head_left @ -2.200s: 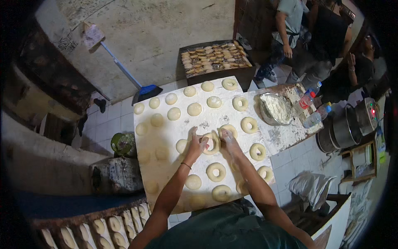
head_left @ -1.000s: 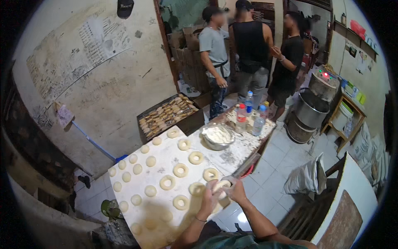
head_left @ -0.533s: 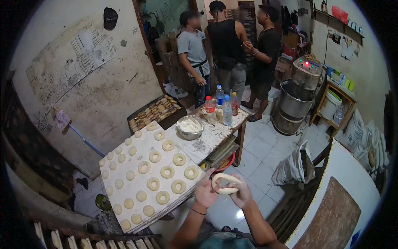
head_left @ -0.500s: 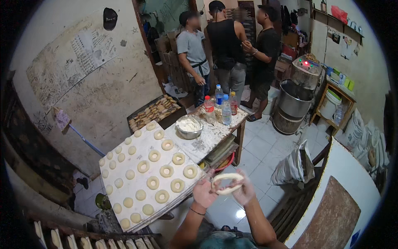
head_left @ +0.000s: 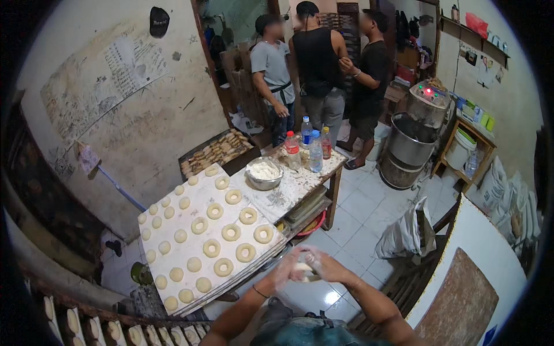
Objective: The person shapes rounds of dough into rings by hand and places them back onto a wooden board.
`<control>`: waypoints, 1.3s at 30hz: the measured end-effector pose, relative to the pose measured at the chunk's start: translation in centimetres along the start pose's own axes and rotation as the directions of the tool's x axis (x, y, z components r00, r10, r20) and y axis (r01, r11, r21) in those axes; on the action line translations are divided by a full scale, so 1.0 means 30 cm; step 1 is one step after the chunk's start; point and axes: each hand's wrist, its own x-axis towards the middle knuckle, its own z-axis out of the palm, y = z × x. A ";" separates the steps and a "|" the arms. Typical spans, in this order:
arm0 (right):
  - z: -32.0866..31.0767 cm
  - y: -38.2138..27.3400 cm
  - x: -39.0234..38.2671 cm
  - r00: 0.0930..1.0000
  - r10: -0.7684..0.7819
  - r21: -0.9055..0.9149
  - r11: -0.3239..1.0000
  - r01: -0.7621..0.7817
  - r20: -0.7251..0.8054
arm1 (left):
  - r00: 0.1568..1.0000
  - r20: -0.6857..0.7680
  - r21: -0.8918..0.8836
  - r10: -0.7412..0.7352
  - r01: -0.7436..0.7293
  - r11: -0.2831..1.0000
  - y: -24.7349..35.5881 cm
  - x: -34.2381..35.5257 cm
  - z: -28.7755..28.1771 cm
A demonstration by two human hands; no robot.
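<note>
Over there, the left hand (head_left: 283, 273) and right hand (head_left: 329, 269) grip a soft-looking dough ring (head_left: 303, 267) between them, probably two-handed to keep it from sagging. At their ten o'clock, on the bench (head_left: 182, 251), other rings (head_left: 245, 252) sit apart, presumably so they don't stick.

Open gap between left hand (head_left: 284, 272) and board (head_left: 195, 247), bowl (head_left: 265, 184) and bottles (head_left: 315, 153) obstructing beyond

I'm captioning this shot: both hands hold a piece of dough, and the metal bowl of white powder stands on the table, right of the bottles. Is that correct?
Not quite: in the head view, the metal bowl stands left of the bottles, not right. It is on the table, and the left hand and right hand hold a piece of dough.
</note>
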 end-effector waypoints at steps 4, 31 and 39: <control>0.042 -0.094 0.104 0.919 0.386 0.795 0.531 -0.292 0.080 | 0.941 0.035 -0.533 0.338 -0.268 0.803 0.034 -0.034 -0.097; 0.759 0.749 1.534 0.933 0.357 -0.145 0.922 -0.359 -0.041 | 0.637 -0.672 0.239 0.378 -0.297 0.925 0.227 0.328 -1.680; 1.122 0.838 1.634 0.833 0.059 -0.479 0.840 0.257 0.550 | 0.534 -0.747 0.229 0.395 -0.351 0.908 0.297 -0.016 -1.510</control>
